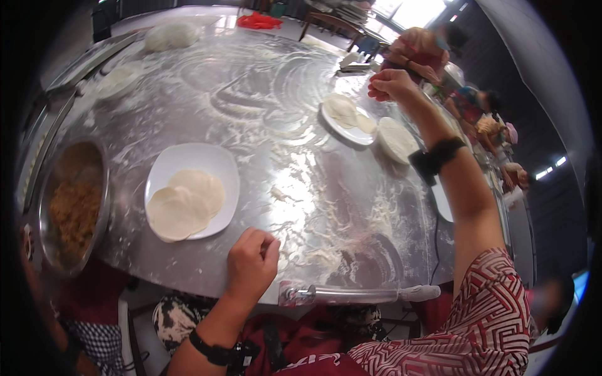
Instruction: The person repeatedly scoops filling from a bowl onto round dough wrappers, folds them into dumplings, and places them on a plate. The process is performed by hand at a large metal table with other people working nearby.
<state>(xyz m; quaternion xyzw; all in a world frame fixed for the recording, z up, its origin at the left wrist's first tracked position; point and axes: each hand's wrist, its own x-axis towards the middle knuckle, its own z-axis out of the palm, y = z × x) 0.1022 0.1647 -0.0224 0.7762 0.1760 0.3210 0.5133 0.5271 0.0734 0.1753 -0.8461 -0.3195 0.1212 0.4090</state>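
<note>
My left hand (253,263) rests with curled fingers near the front edge of the floury metal table (263,141); nothing shows in it. Just up and left of it is a white square plate (162,164) with overlapping round dough wrappers (181,207). My right hand (392,85) is stretched out over the far right side, fingers bent and partly hidden, and I cannot tell if it holds anything. Below it are an oval white plate (357,137) with dough wrappers (341,109) and a bowl of flour (397,140).
A metal bowl of brown filling (75,216) stands at the left. A rolling-pin-like tool (357,295) lies along the front edge. Farther back are a flour dish (120,81) and a large dough lump (171,36). Several people work at the right; another person sits at left.
</note>
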